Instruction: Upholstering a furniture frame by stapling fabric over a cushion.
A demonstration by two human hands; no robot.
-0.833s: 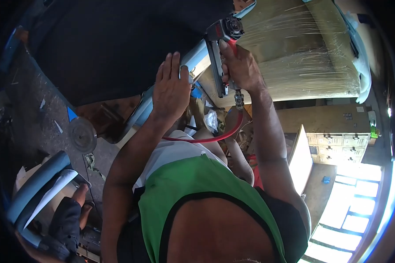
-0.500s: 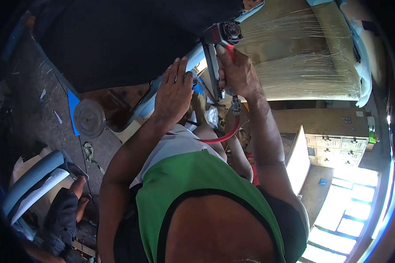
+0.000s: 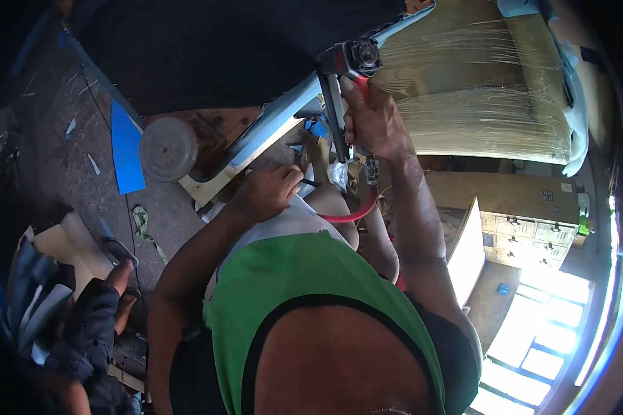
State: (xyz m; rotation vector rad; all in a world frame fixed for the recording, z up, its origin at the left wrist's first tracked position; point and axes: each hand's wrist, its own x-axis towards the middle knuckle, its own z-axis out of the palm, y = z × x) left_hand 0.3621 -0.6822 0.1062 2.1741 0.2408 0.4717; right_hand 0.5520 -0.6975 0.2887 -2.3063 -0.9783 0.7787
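Observation:
My right hand (image 3: 382, 124) is wrapped round the red grip of a pneumatic staple gun (image 3: 353, 59). The gun's head rests by the edge of a black fabric sheet (image 3: 208, 48) on an upturned piece of furniture, where a light blue covering (image 3: 284, 111) runs along a wooden rail. A red air hose (image 3: 356, 216) hangs from a metal coupling below the grip. Close to my lap, my left hand (image 3: 270, 192) is closed, its fingers curled. A slim dark object (image 3: 310, 182) sticks out past its fingertips; its kind cannot be made out.
Under the frame's near edge is a round grey disc-shaped foot (image 3: 167, 149). A blue scrap (image 3: 126, 152) lies beside it. Yellowish padded upholstery (image 3: 477, 90) stands at the right, with a drawer cabinet (image 3: 526, 238) beyond. Another person's leg (image 3: 90, 311) shows at lower left.
My left hand has come off the blue-edged rail and drawn back toward my lap, its fingers now curled. The staple gun stays nearly in place in my right hand.

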